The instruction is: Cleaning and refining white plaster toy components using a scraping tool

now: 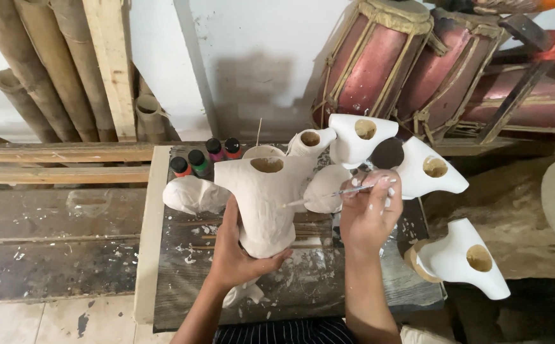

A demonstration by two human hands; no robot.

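White plaster torso (pixel 261 204) stands upright over the paint-spattered table (pixel 303 280), gripped low down by the left hand (pixel 236 251), fingers wrapped shut around its base. Right hand (pixel 368 213) pinches a thin brush (pixel 328 195) between closed fingers, its tip touching the torso's side. More white torsos (pixel 360 137) and small paint bottles (pixel 198 159) sit behind; red drums (pixel 379 60) lean against the wall.

I am holding the torso figure (pixel 263 204) upright over the small table (pixel 303 280) with my left hand (pixel 236 255), and my right hand (pixel 368 216) is keeping a brush (pixel 335 193) just right of it. Behind and left of the figure, paint bottles (pixel 204 156) are standing on the table; to its right, similar hollow figures (pixel 430 169) are clustering, with drums (pixel 379 60) behind them.
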